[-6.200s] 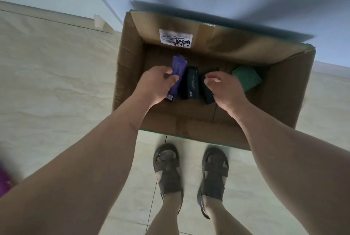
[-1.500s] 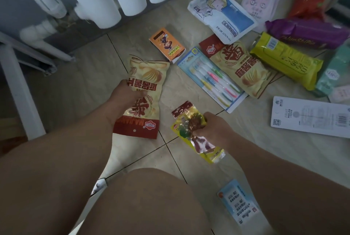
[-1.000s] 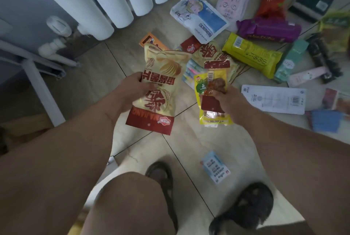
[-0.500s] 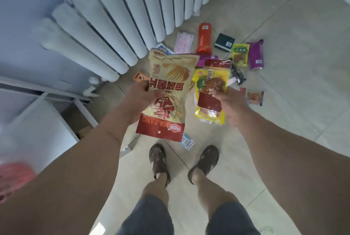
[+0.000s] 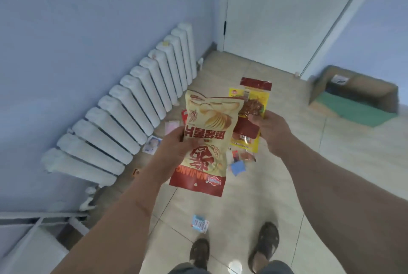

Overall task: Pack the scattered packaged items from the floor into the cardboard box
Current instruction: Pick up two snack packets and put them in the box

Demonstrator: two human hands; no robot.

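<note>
1. Left hand (image 5: 174,150): raised in front of the person, fingers (image 5: 189,141) clenched on the left edge of the chip bag.
2. Chip bag (image 5: 209,139): cream and red, printed with chips, held upside down with its red band at the bottom; it hangs clear of the floor.
3. Right hand (image 5: 272,132): raised at 3 o'clock of the left hand, fingers wrapped round the right edge of the snack pouch, thumb pressed on its front.
4. Snack pouch (image 5: 250,110): yellow with a dark red top strip and a clear window showing brown contents; upright, partly hidden behind the chip bag's right edge.
5. Cardboard box (image 5: 362,92): on the floor at 2 o'clock of the hands, well apart from them, open; a green flap or sheet lies at its near side. Blurred.
6. Small blue packet (image 5: 199,226): flat on the floor tiles (image 5: 254,203), at 12 o'clock of the left sandal (image 5: 199,251).
7. Further packets (image 5: 238,166): scattered on the floor beyond the hands, partly hidden by the bag; too blurred to tell apart.
8. Radiator (image 5: 136,105): white, ribbed, along the blue wall at 10 o'clock.
9. Right sandal (image 5: 266,245): dark, on the tiles at 6 o'clock.
</note>
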